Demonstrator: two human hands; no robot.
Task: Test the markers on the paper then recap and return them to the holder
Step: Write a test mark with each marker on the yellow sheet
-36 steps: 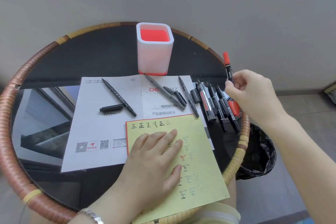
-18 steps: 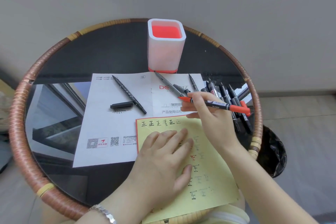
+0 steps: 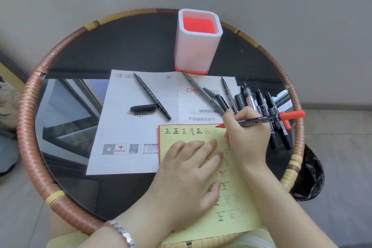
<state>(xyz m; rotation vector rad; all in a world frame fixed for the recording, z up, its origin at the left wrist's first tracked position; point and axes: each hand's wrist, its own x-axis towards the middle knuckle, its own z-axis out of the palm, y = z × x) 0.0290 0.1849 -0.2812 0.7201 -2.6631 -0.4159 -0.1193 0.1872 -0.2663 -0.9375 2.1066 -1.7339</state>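
Pinching the red marker (image 3: 259,120) like a pen, the right hand (image 3: 248,139) holds its tip at the top edge of the yellow paper (image 3: 249,221) for testing; the left hand (image 3: 189,169) lies flat on that paper, fingers straight, pinning it; the holder (image 3: 198,46) stands beyond the paper.

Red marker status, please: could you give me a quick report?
Right hand grips red marker, tip at yellow paper's top edge. Left hand presses it flat. Nothing blocks the tip.
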